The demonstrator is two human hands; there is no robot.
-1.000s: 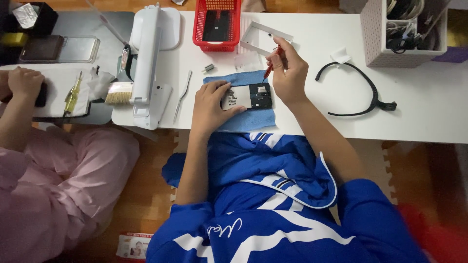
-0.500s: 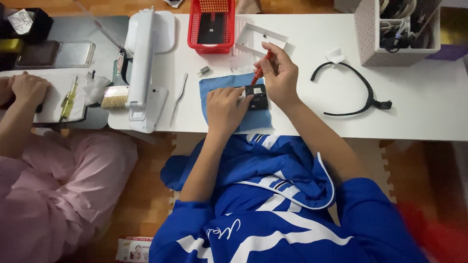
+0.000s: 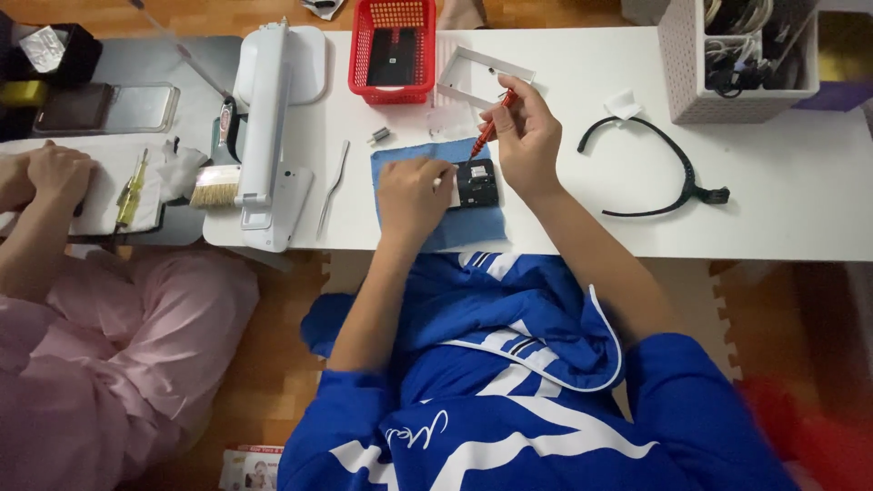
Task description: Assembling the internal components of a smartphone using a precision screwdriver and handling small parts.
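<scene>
The hands are working close together over a blue cloth [image 3: 427, 232] that is lying at the near edge of the white worktop [image 3: 773, 209]. The left hand [image 3: 411, 195] is resting on the cloth with its fingers curled narrow, pinching something small and pale at its fingertips; what that is cannot be told. The right hand [image 3: 527, 136] is holding a red-handled screwdriver [image 3: 486, 135] in a pen-like pinch, and is leaning the tool so its handle is pointing up and away from the cloth while its tip is pointing down toward a small black device [image 3: 476, 184].

The device is lying on the far right part of the cloth, just beside the left fingertips and directly below the right hand. Its long axis appears to be running away from the person, across the cloth. The right hand is the nearer one to it, with the screwdriver tip at or just above its top edge; contact cannot be told.

Beyond the cloth a red basket [image 3: 393, 50] and a white rectangular frame [image 3: 482, 77] are sitting, and well to the right of the cloth a black curved band [image 3: 659, 159] is lying. To the left of the cloth a thin metal tool [image 3: 332, 186] and a white lamp [image 3: 273, 136] are standing; another person's hands [image 3: 41, 177] are working further left
</scene>
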